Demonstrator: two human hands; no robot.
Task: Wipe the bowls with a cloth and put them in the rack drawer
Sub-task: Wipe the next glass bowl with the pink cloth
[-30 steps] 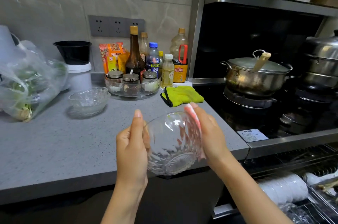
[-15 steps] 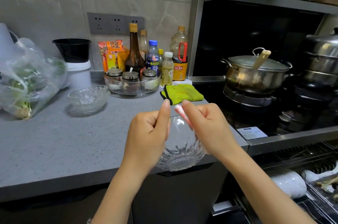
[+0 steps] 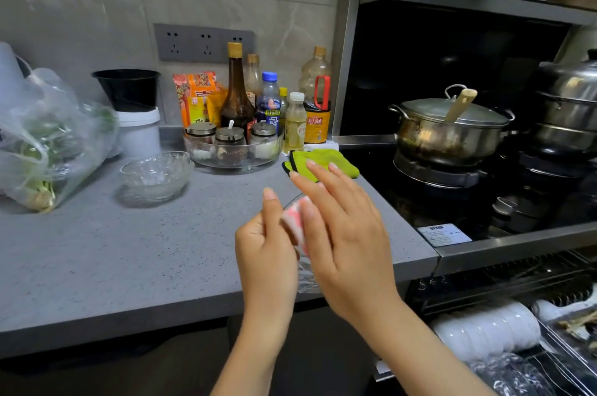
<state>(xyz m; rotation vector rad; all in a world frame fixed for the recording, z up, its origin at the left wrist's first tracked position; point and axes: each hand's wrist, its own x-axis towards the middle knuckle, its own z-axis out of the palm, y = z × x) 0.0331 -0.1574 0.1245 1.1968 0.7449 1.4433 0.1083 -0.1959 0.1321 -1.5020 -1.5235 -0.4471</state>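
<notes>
I hold a clear cut-glass bowl (image 3: 307, 279) on edge in front of the counter's front edge, mostly hidden between my hands. My left hand (image 3: 265, 253) grips its rim with the thumb pointing up. My right hand (image 3: 345, 231) lies flat, fingers straight, pressing a pink cloth (image 3: 294, 223) against the bowl. A second glass bowl (image 3: 155, 174) stands on the grey counter (image 3: 113, 260) at the left. The open rack drawer (image 3: 555, 360) is at the lower right.
The drawer holds stacked white bowls (image 3: 484, 331) and glassware (image 3: 510, 374). A green cloth (image 3: 323, 160) lies by the stove edge. A condiment tray (image 3: 232, 150), bottles, a plastic bag of greens (image 3: 42, 143) and a white tub line the back. A lidded pot (image 3: 449, 130) sits on the hob.
The bowl has turned from facing me to edge-on and is now hidden between my hands. My right hand has opened flat and slid over it with the cloth.
</notes>
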